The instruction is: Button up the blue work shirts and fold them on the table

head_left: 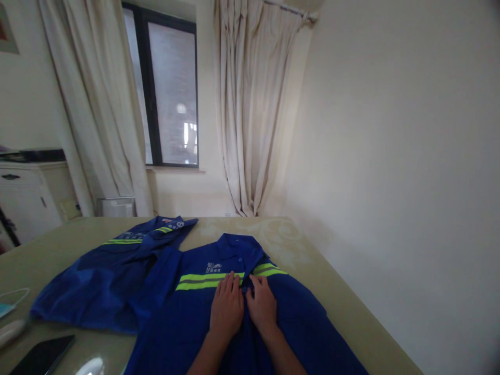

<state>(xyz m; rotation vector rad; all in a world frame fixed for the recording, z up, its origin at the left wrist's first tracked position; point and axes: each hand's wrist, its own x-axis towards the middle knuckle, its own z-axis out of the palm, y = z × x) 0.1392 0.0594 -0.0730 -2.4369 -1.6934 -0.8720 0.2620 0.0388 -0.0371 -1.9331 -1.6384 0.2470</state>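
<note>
A blue work jacket (195, 317) with yellow-green reflective stripes lies front up on the table, its collar away from me. My left hand (228, 307) rests on the chest stripe beside the front opening, fingers stretched out and lying flat. Across the opening, my right hand (261, 304) has its thumb and bent fingers at the placket edge, closed on the cloth. A button shows above the hands near the collar, and another sits between them. The cloth under my fingers is hidden.
A second blue jacket (101, 276) lies rumpled on the left, touching the first. A black phone (45, 357), a white mouse-like object (11, 332) and a thin white cord (21, 291) are at the near left. The table (351, 312) runs close to the right wall.
</note>
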